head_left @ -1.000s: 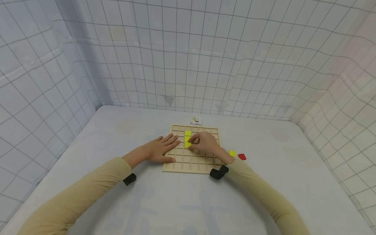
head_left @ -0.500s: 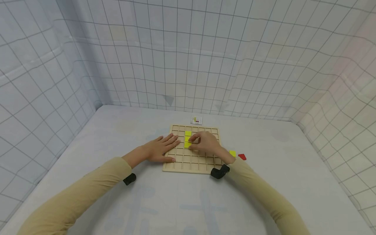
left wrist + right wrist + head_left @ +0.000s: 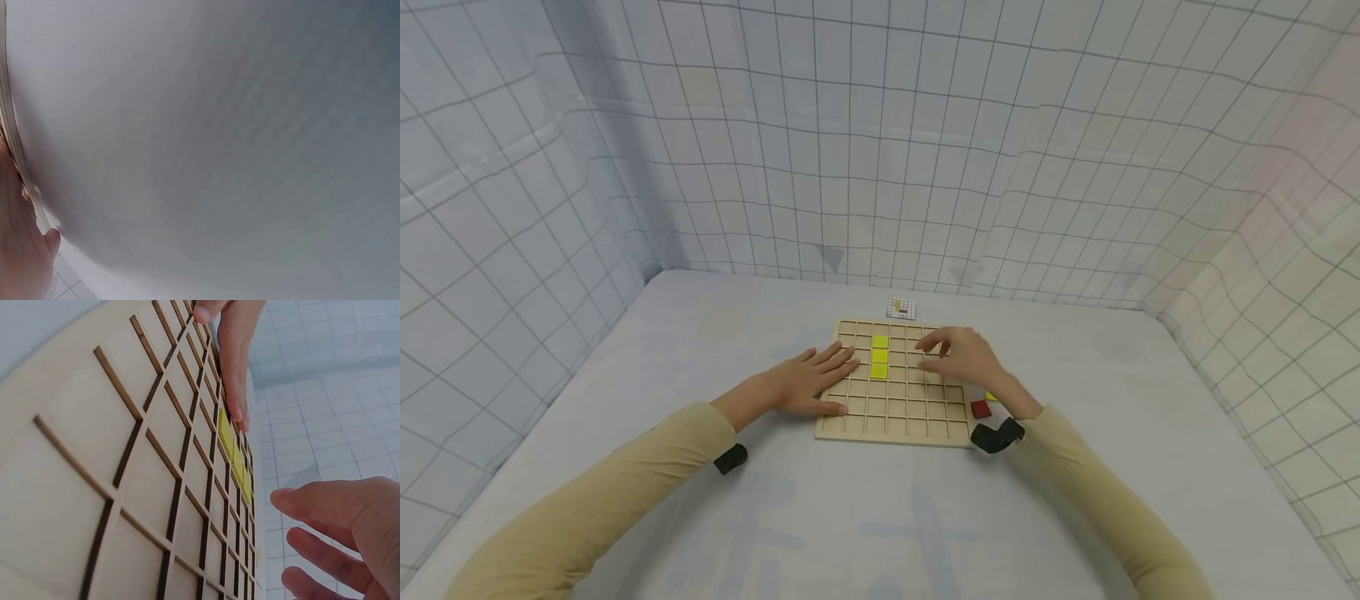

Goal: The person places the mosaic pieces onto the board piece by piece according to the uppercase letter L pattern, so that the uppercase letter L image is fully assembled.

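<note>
In the head view, three yellow square tiles (image 3: 879, 356) sit in adjoining cells of one column on the wooden grid board (image 3: 880, 434). My left hand (image 3: 807, 384) rests on the board's left side with fingers spread. The left wrist view catches only part of that hand (image 3: 22, 240), along the board's edge. Over the right part of the grid hovers my right hand (image 3: 964, 357), its fingers loosely bent and a gap between thumb and fingertips. From the right wrist, nothing shows in that hand (image 3: 350, 531), which is apart from the yellow tiles (image 3: 236, 459).
A red tile (image 3: 981, 409) lies just off the board's right edge. Beside it, a yellow tile (image 3: 991, 397) is partly covered by my right wrist. A small printed grid card (image 3: 901, 308) lies behind the board. Grid-patterned curtains (image 3: 880, 167) surround the white table (image 3: 760, 517).
My right hand has let go of the lowest yellow tile and moved right, baring the three-tile column. Its forearm now covers where a red tile showed. My left hand stays still.
</note>
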{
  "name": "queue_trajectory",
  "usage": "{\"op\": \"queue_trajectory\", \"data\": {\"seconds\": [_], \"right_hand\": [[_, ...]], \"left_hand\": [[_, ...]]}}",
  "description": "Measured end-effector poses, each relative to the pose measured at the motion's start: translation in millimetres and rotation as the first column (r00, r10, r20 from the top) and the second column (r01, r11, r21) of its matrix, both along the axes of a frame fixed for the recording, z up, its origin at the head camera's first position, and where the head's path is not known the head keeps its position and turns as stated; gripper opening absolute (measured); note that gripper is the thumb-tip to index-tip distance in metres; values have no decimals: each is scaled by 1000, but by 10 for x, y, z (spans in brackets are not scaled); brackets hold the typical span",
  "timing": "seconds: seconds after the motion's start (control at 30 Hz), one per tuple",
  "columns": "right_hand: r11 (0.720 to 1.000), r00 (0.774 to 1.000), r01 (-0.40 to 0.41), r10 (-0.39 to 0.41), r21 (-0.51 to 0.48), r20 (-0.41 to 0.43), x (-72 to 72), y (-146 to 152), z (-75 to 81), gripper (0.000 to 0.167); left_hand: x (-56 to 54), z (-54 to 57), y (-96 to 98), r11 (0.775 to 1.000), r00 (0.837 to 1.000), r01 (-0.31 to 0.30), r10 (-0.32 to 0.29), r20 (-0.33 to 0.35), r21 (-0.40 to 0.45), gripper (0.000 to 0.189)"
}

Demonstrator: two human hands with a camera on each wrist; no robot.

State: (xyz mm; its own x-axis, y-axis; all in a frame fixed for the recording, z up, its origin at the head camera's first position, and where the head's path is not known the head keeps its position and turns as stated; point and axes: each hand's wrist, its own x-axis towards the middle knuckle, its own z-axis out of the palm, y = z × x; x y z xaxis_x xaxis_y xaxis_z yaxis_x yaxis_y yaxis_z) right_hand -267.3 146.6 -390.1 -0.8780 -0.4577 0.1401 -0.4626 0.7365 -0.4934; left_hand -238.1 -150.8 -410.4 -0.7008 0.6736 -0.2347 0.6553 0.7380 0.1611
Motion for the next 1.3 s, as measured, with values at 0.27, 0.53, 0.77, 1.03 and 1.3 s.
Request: {"op": "queue_trajectory", "data": {"seconds": [0.27,0.53,0.77,1.03,1.3], "right_hand": [[1000,1000,14,-14,-20,-20,87,305,68,28],[999,999,25,-25,23,-23,119,660,30,25],[996,998,55,-56,64,12,195,886,-20,24],[997,999,37,-39,72,17,271,1114,-141,28],[997,999,37,-38,62,19,295,1248,-265,30]], "left_hand": [[2,2,-2,1000,1000,6,-6,1,-12,82],[18,-15,-8,1000,1000,2,-2,6,-1,83],[12,-32,-14,1000,1000,11,-11,-14,8,83],[0,-26,-12,1000,1000,9,-9,-16,4,82],[-22,-41,0,1000,1000,9,-9,-18,0,83]]}}
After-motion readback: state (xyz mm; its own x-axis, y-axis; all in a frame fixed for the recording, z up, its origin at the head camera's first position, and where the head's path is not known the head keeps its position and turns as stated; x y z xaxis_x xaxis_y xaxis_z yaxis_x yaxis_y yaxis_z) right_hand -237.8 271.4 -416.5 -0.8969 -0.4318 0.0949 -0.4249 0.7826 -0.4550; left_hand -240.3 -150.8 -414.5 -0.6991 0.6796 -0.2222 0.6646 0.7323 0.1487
